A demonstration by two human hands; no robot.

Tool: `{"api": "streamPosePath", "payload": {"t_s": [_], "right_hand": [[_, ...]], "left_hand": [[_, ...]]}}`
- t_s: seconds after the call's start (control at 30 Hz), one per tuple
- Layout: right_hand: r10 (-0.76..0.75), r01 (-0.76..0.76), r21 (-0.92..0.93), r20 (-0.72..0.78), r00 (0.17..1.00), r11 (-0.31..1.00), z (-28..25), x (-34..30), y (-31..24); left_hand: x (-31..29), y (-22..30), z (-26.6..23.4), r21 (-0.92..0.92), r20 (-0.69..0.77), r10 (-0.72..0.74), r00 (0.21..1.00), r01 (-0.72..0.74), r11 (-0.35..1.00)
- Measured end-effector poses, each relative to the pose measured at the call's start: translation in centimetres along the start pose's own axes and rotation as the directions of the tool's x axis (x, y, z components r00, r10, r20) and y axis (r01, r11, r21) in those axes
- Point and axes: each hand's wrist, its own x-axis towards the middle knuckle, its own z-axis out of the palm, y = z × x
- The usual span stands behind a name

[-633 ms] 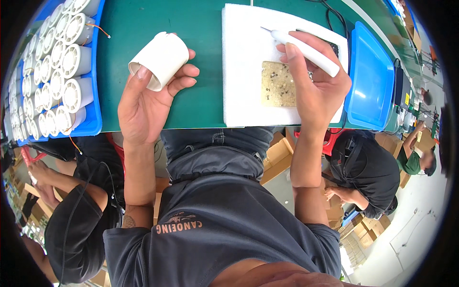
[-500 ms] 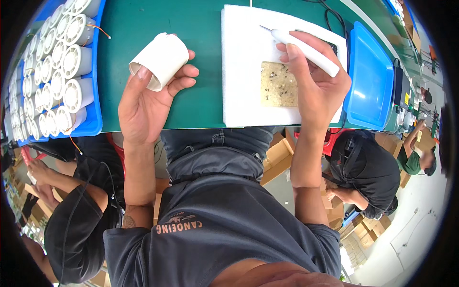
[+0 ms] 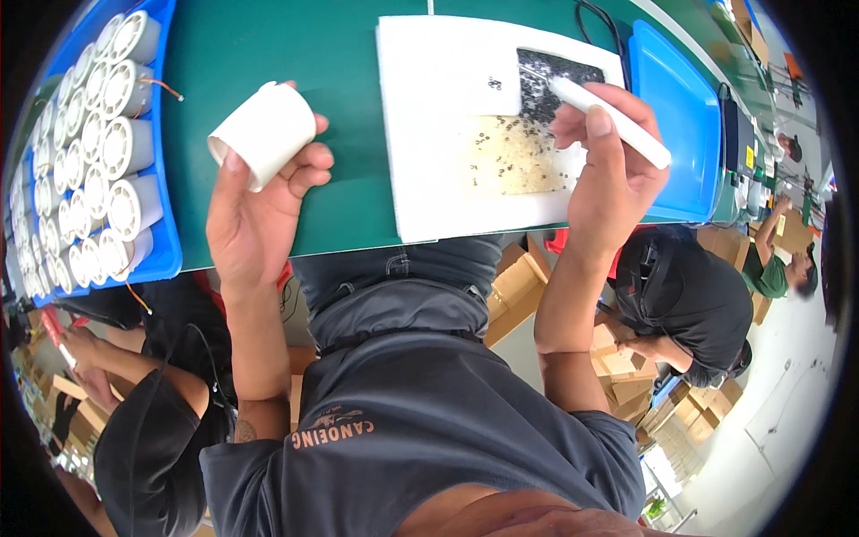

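Note:
My left hand is wrapped round a white plastic cylinder-shaped housing, held tilted above the green table with its open end toward the lower left. In my right hand is a white pen-shaped screwdriver, its thin metal tip pointing up and left. That tip lies over a recess full of small dark screws in a white foam block. Beside it, a yellowish recess has several small dark pieces scattered in it. A few more dark pieces sit on the foam's white top.
A blue tray at left is packed with white round housings, some trailing thin wires. Right of the foam stands another blue tray. Black cables run behind the foam on the green table. Co-workers sit on both sides.
My right hand has moved the screwdriver rightward relative to the foam, bringing its tip over the dark screws. The left hand still holds the housing; the whole view has shifted a little.

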Motion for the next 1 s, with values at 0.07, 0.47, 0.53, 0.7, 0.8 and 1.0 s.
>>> {"api": "streamPosePath", "payload": {"t_s": [0.07, 0.47, 0.53, 0.7, 0.8, 1.0], "right_hand": [[0.001, -0.001, -0.014, -0.047, 0.999, 1.0, -0.87, -0.21, 0.1], [0.041, -0.033, -0.146, 0.051, 0.998, 0.989, -0.99, -0.75, 0.28], [0.021, -0.011, -0.124, 0.08, 0.997, 0.992, -1.01, -0.7, 0.32], [0.041, -0.03, -0.158, 0.072, 0.997, 0.987, -1.1, -0.78, 0.35], [0.03, -0.016, -0.181, 0.074, 0.997, 0.983, -1.03, -0.79, 0.4], [0.051, -0.033, -0.21, 0.079, 0.996, 0.977, -0.93, -0.66, 0.32]], "left_hand": [[0.05, -0.12, -0.12, -0.006, 0.047, 0.038, 0.998, -0.038, 0.999], [0.04, -0.05, -0.04, 0.101, -0.008, 0.018, 1.0, -0.017, 0.995], [0.05, -0.08, -0.04, 0.096, -0.012, 0.014, 1.0, -0.013, 0.995], [0.06, -0.12, 0.01, 0.082, -0.015, 0.014, 1.0, -0.013, 0.997], [0.08, -0.08, 0.05, 0.092, -0.001, 0.016, 1.0, -0.016, 0.996], [0.13, -0.03, 0.05, 0.086, -0.007, 0.014, 1.0, -0.013, 0.996]]}}
